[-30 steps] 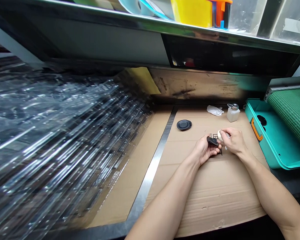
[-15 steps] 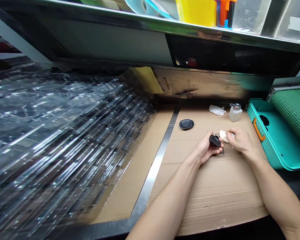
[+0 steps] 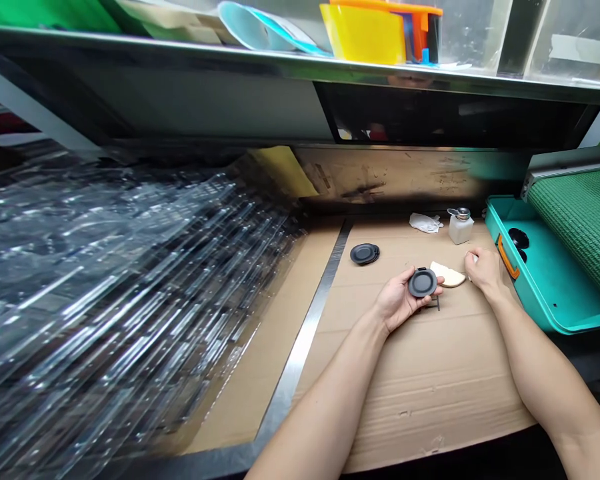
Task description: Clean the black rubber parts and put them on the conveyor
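A round black plastic case [image 3: 423, 283] with a small tab at its top edge rests in the fingers of my left hand [image 3: 397, 303], its ringed face toward me. Just right of it lies a cream half-round pad [image 3: 447, 275] on the cardboard. My right hand [image 3: 484, 270] is curled closed beyond the pad's right end; a bit of something pale shows at the fingertips, too small to name. Another black round case [image 3: 365, 253] lies farther back to the left. Partly under my left hand are thin black marks or strips [image 3: 437, 303].
Behind are a crumpled white tissue [image 3: 426, 223] and a white pump bottle [image 3: 461, 228]. A teal bin [image 3: 555, 293] holding black round parts stands right, beside a green conveyor belt [image 3: 580, 207]. Stacked clear plastic trays [image 3: 145, 300] fill the left. A metal shelf [image 3: 260, 63] hangs overhead.
My right hand has moved off the cream pad to the right. My left hand has turned the black case so its flat face shows. The whole view has shifted slightly.
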`<move>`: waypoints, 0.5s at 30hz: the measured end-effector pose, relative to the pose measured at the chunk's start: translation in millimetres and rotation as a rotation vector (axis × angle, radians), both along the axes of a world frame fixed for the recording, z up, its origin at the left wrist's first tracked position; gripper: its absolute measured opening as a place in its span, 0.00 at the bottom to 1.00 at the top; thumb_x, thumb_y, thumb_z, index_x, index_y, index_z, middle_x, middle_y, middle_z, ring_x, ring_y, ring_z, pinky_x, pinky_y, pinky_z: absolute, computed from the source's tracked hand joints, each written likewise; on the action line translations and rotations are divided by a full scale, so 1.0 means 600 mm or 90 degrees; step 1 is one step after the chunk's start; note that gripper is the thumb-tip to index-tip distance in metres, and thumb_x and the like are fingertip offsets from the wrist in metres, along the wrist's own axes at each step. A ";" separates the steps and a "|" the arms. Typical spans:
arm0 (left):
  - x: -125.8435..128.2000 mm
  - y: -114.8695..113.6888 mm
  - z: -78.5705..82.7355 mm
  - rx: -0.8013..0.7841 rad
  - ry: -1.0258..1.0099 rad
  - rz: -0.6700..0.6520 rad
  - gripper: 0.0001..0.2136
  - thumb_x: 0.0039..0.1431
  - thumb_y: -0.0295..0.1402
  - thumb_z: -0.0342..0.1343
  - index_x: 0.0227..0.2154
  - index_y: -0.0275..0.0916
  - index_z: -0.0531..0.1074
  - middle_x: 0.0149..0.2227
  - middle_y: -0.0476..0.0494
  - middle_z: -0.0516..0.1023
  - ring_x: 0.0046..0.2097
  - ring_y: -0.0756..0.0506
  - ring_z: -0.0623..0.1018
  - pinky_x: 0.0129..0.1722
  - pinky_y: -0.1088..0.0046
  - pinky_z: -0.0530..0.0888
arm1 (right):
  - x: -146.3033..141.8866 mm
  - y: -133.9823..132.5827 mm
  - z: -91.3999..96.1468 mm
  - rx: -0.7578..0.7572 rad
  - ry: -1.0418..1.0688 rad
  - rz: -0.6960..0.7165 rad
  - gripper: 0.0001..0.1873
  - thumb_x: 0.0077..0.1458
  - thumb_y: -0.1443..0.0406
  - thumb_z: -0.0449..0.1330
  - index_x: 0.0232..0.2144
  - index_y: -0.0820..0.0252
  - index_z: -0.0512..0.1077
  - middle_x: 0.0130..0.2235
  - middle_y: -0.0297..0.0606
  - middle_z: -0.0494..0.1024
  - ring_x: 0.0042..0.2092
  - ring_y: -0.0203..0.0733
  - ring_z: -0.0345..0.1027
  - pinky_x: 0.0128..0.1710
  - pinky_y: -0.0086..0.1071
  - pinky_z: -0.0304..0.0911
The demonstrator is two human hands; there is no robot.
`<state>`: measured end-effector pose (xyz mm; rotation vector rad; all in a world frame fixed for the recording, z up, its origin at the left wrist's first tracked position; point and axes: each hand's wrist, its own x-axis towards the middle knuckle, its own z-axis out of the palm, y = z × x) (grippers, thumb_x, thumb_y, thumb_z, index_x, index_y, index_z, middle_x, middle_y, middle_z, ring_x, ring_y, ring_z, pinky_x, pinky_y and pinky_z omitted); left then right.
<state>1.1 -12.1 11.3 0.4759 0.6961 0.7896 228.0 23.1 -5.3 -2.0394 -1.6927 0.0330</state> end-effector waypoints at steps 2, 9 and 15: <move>0.000 -0.005 -0.001 0.034 0.060 0.013 0.18 0.71 0.39 0.41 0.42 0.30 0.71 0.40 0.29 0.81 0.33 0.44 0.82 0.21 0.77 0.72 | 0.000 0.001 -0.002 -0.013 0.003 -0.008 0.18 0.60 0.60 0.52 0.40 0.56 0.81 0.40 0.44 0.83 0.40 0.47 0.74 0.37 0.33 0.58; -0.080 -0.027 0.015 0.278 0.623 0.021 0.15 0.57 0.46 0.57 0.30 0.38 0.73 0.24 0.50 0.71 0.23 0.51 0.66 0.19 0.78 0.56 | -0.001 0.006 -0.009 -0.027 0.024 0.001 0.18 0.60 0.62 0.51 0.41 0.55 0.81 0.41 0.45 0.82 0.41 0.48 0.74 0.37 0.33 0.60; -0.159 -0.028 0.010 0.422 1.091 -0.031 0.20 0.60 0.51 0.48 0.30 0.38 0.72 0.31 0.41 0.79 0.36 0.40 0.77 0.35 0.69 0.69 | -0.007 0.007 -0.012 -0.050 0.053 0.004 0.17 0.60 0.62 0.52 0.40 0.58 0.80 0.43 0.48 0.82 0.43 0.48 0.74 0.39 0.34 0.61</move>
